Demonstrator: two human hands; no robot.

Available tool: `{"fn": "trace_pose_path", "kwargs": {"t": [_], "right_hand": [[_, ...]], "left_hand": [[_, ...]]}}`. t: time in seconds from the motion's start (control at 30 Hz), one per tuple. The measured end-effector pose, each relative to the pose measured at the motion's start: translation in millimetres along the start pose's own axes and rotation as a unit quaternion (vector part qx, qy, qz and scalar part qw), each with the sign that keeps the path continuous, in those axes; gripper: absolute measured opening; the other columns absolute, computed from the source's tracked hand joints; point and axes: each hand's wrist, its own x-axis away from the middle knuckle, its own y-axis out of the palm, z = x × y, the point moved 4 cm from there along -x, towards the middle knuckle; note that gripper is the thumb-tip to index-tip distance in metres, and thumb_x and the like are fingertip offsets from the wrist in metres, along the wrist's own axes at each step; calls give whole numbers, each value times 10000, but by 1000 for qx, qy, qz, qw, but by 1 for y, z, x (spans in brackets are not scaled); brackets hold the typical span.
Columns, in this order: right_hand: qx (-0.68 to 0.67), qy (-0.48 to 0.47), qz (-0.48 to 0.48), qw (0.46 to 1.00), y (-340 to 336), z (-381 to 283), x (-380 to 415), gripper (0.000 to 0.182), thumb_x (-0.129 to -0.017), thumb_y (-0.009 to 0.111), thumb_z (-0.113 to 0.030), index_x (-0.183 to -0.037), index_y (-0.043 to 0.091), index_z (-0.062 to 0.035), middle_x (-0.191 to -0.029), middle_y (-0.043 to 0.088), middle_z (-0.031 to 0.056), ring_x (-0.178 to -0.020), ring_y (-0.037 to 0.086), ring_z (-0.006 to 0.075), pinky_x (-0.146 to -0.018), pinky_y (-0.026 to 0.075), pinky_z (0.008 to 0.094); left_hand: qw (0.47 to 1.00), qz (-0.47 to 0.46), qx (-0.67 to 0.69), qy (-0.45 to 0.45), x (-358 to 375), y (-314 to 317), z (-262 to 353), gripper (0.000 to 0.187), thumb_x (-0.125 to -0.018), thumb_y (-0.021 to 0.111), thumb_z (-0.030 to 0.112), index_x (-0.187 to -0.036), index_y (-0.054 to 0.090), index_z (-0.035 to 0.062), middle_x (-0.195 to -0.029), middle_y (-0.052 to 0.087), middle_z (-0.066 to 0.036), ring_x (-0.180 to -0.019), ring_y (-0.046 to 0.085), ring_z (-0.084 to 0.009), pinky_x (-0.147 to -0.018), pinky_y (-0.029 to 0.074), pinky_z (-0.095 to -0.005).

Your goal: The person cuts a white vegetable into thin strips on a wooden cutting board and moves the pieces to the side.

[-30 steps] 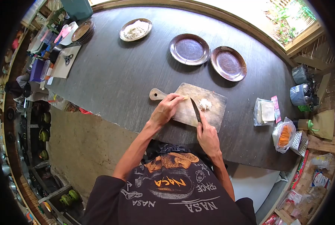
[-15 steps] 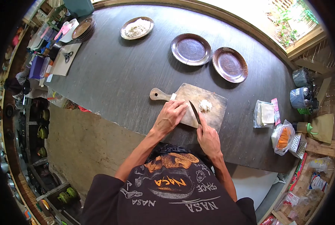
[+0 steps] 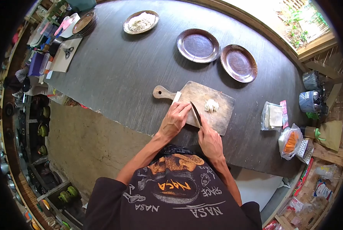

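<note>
On the wooden cutting board (image 3: 221,96) my left hand (image 3: 174,119) presses a white piece of food (image 3: 176,97), whose end sticks out past the fingers toward the board's handle. My right hand (image 3: 209,141) is closed round the handle of a dark knife (image 3: 196,114). The blade lies right beside my left fingertips, its tip pointing away from me. To the right of the blade is a small heap of white shreds (image 3: 211,105). The part of the white piece under my left hand is hidden.
Beyond the board stand two brown plates (image 3: 198,45) (image 3: 239,63) and a plate of white shreds (image 3: 141,22). A bag of carrots (image 3: 290,142) and a plastic packet (image 3: 272,116) lie right. Scissors (image 3: 67,52) and stacked plates (image 3: 84,23) are far left.
The view has shifted slightly. The knife and my right hand have moved a little left, closer to my left fingertips. My left hand still holds the white piece.
</note>
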Motion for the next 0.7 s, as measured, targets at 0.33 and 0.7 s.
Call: {"fn": "trace_pose_path", "kwargs": {"t": [0.33,0.7], "right_hand": [[76,27,-11,997,-2,1,0,607,-975,601,-95,-1566,465,-136,-921,721,261,-794,714,450,-729,557,545],[57,19,-12,998,-1,-1,-4,599,-972,613,-89,-1556,482,-123,-902,712,268,-790,711,449,-724,549,541]], "left_hand": [[1000,-7,18,-4,-1,-1,-5,360,-882,707,-12,-1242,713,0,-1237,729,-107,-1148,646,-288,-1054,498,-406],[999,-13,32,-1,-5,-6,-9,326,-887,719,8,-1213,733,12,-1238,744,-94,-1145,651,-281,-1069,492,-408]]}}
